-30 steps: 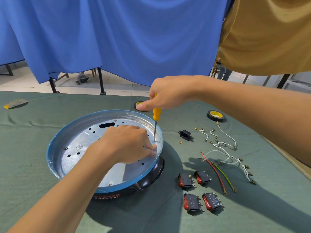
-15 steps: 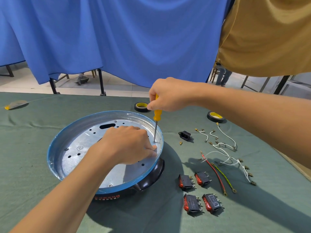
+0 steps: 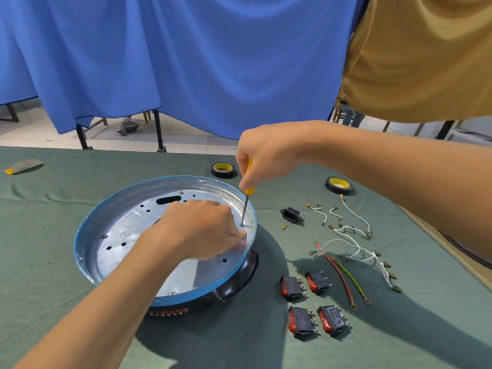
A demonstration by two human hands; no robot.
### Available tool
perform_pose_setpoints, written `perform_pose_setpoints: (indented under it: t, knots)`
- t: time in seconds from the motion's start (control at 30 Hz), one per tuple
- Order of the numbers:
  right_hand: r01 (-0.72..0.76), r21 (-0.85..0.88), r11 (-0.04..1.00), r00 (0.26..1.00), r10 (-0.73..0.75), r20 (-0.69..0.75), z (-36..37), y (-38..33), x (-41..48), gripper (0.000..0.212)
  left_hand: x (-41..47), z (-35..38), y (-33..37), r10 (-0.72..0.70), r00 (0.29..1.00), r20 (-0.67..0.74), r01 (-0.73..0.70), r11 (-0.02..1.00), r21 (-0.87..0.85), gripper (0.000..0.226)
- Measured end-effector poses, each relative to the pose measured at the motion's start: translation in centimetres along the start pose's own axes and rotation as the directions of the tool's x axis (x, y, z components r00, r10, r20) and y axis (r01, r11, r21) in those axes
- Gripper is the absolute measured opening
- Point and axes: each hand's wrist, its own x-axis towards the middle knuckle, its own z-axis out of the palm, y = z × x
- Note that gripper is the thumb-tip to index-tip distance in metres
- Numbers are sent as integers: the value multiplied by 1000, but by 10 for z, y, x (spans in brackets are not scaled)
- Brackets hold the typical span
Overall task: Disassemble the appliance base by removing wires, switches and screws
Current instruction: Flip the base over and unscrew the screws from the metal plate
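Two tape rolls (image 3: 223, 169) (image 3: 339, 184) lie on green cloth (image 3: 53, 209).

Your green-clothed table (image 3: 48, 214) carries the appliance base (image 3: 80, 243) at centre-left. To its right lie a black socket (image 3: 290, 214), white wires (image 3: 346, 229), a red wire (image 3: 338, 275) and a green wire (image 3: 351, 280), with four rocker switches (image 3: 302, 320) at lower right. Two tape rolls (image 3: 223, 174) (image 3: 338, 189) sit further up, one centre, one right.

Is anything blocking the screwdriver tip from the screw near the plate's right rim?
Nothing visible. The screwdriver tip sits on the screw; the left hand rests on the plate just beside it, clear of the shaft.
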Motion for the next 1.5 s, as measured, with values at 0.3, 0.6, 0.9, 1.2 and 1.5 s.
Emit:
perform_pose_setpoints:
  t: [0.3, 0.6, 0.9, 1.2, 1.5]
  knots:
    - [-78, -62, 995, 994, 82, 70, 2, 5, 1, 65, 1, 2, -2, 15, 1000, -10, -15, 1000, -12, 48]
    - [87, 100, 991, 994, -94, 64, -1, 4, -1, 13, 1, 2, -1, -7, 1000, -8, 7, 1000, 0, 49]
    - [-18, -38, 999, 1000, 19, 24, -3, 1, 2, 33, 2, 2, -2, 5, 1000, -1, -5, 1000, 1, 51]
    - [-63, -35, 997, 997, 64, 42, -3, 0, 3, 70, 2, 2, -3, 10, 1000, -3, -10, 1000, -20, 52]
    - [60, 77, 995, 995, -65, 73, -6, 4, 2, 16, 0, 0, -1, 1, 1000, 11, -1, 1000, -22, 51]
